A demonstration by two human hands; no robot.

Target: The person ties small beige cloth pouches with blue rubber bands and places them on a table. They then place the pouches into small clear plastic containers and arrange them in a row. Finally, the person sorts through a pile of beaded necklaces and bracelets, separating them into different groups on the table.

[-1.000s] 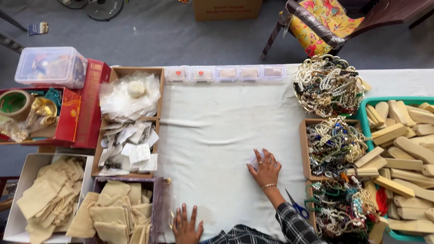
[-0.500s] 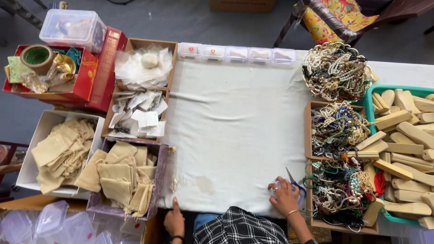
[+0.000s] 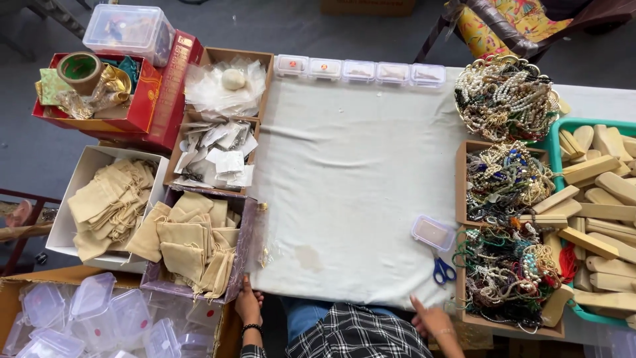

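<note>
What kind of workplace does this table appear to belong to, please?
Probably a small jewellery packing bench: boxes of bead necklaces, cloth pouches in a box, and small clear plastic cases lined along a white cloth.

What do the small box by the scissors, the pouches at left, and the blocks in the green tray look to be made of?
Small box: likely clear plastic, glossy and see-through. Pouches: beige woven cloth, probably cotton or jute, matte and creased. Blocks: pale unfinished wood by their colour and dull surface; grain is too small to confirm. Green tray: looks like plastic.
</note>
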